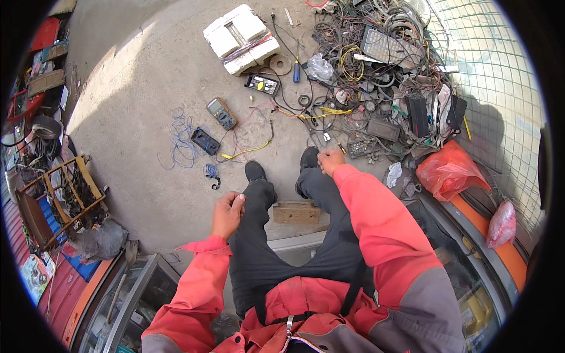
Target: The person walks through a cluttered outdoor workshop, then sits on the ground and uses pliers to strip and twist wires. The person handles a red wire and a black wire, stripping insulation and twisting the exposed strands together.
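Note:
My left hand (pixel 228 215) is raised above my left knee with thumb and forefinger pressed together. Whatever may be in that pinch is too small to name. Over my right shin, my right hand (pixel 331 160) is curled with its fingertips together, and I cannot make out anything in it. Near the right hand a small battery-like cylinder (pixel 341 149) lies on the ground. Ahead of the left hand are a dark plastic case (pixel 205 141), a yellow-and-grey multimeter (pixel 221 113) and a tangle of thin blue wire (pixel 180 139). A yellow cable (pixel 247 152) runs between them and my feet.
A big heap of cables and electronic scrap (pixel 376 76) lies at the right, beside a red plastic bag (pixel 450 170). Farther ahead are a white foam block (pixel 241 38), an opened device (pixel 262 84) and a blue-handled screwdriver (pixel 296 72). A wooden block (pixel 296 213) lies between my legs.

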`<state>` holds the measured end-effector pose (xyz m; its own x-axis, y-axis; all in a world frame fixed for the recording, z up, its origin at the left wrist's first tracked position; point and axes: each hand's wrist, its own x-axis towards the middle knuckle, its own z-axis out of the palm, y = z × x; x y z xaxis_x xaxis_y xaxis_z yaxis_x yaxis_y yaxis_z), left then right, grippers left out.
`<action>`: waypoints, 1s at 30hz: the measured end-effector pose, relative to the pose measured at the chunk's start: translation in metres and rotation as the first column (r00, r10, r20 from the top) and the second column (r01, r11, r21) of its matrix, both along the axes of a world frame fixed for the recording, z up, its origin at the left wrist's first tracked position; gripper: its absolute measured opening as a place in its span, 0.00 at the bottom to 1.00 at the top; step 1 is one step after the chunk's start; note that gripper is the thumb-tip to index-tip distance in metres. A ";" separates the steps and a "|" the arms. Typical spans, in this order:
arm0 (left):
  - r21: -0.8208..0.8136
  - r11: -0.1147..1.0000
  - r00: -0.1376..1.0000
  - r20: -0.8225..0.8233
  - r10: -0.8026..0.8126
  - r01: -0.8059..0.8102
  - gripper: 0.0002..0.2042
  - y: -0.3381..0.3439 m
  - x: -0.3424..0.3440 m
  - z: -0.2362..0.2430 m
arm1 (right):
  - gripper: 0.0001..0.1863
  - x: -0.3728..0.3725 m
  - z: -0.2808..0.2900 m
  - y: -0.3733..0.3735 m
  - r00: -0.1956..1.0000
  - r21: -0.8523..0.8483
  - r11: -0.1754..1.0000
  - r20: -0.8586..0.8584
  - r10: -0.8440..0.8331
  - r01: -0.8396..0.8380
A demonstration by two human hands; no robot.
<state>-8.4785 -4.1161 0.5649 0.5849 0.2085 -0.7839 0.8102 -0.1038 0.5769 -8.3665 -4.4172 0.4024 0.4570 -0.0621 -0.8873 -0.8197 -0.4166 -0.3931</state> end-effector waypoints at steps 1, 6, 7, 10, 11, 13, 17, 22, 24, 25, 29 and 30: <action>0.013 0.999 0.999 0.023 -0.041 0.041 0.12 -0.002 0.010 -0.025 | 0.07 0.006 -0.023 0.008 0.999 0.011 0.999 0.001 -0.037 0.037; 0.132 0.973 0.961 0.177 -0.213 0.192 0.11 0.005 0.053 -0.119 | 0.07 0.017 -0.130 0.046 0.960 0.077 0.959 -0.088 -0.265 0.272; 0.139 0.970 0.958 0.185 -0.221 0.197 0.10 0.006 0.061 -0.131 | 0.07 0.016 -0.152 0.054 0.936 0.078 0.937 -0.124 -0.329 0.339; 0.174 0.949 0.934 0.200 -0.295 0.262 0.11 0.015 0.075 -0.163 | 0.05 0.017 -0.204 0.082 0.836 0.099 0.836 -0.176 -0.519 0.540; 0.175 0.937 0.920 0.201 -0.336 0.303 0.11 0.022 0.078 -0.165 | 0.07 0.017 -0.223 0.087 0.808 0.115 0.803 -0.162 -0.566 0.585; 0.109 0.950 0.920 0.238 -0.311 0.293 0.11 0.026 0.084 -0.164 | 0.08 0.019 -0.262 0.091 0.674 0.168 0.653 -0.162 -0.721 0.739; 0.015 0.973 0.902 0.372 -0.219 0.230 0.11 0.026 0.085 -0.140 | 0.10 0.035 -0.313 0.102 0.430 0.237 0.382 -0.204 -0.879 0.893; 0.182 0.915 0.794 0.455 -0.403 0.360 0.12 0.021 0.075 -0.121 | 0.06 0.042 -0.348 0.110 0.422 0.242 0.372 -0.204 -0.883 0.896; 0.222 0.903 0.767 0.478 -0.429 0.367 0.12 0.017 0.068 -0.116 | 0.05 0.045 -0.341 0.122 0.459 0.235 0.420 -0.146 -0.876 0.876; 0.247 0.891 0.743 0.492 -0.454 0.381 0.12 0.015 0.065 -0.111 | 0.03 0.046 -0.334 0.133 0.424 0.256 0.388 -0.104 -0.900 0.886; 0.322 0.867 0.707 0.504 -0.496 0.380 0.11 0.008 0.051 -0.097 | 0.06 0.038 -0.295 0.171 0.683 0.419 0.682 0.175 -0.709 0.600; 0.330 0.867 0.709 0.501 -0.497 0.374 0.11 0.007 0.051 -0.094 | 0.06 0.037 -0.281 0.176 0.710 0.470 0.720 0.241 -0.662 0.511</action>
<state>-8.4275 -4.1091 0.4711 0.9614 -0.0735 -0.2652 0.1902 -0.5192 0.8332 -8.3293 -4.2409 0.1217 0.7228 -0.1601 -0.6722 -0.6043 0.3255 -0.7273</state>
